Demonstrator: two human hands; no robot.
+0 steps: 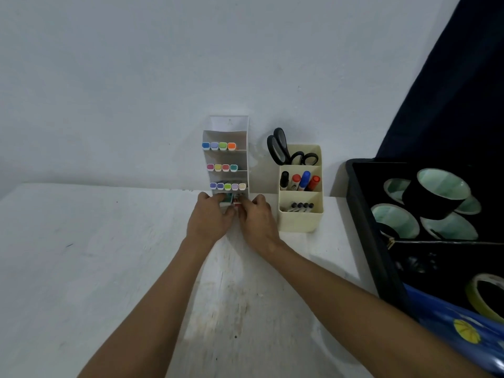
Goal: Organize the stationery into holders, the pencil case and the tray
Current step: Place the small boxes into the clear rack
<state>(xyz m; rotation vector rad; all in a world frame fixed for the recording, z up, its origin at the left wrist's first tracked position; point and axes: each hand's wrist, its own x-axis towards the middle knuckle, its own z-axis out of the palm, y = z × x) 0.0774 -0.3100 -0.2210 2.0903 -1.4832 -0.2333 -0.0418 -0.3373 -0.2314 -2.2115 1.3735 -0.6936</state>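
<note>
A tall white tiered holder [241,126] stands against the wall with rows of coloured marker caps on its shelves. At its lowest opening my left hand [210,219] grips a small green-and-white eraser [226,199]. My right hand [257,219] pinches a small red-and-white item [237,203] right beside it. A cream three-part holder [300,219] to the right contains black scissors [283,148], several thick markers [300,181] and small dark-capped items [301,205]. A black tray [365,219] at the far right holds tape rolls [436,192].
The white table [95,255] runs left and toward me, ending at the pale wall. A blue pencil case [450,328] with a yellow print lies at the lower right, beside a yellow tape roll [485,296]. Dark cloth hangs at the upper right.
</note>
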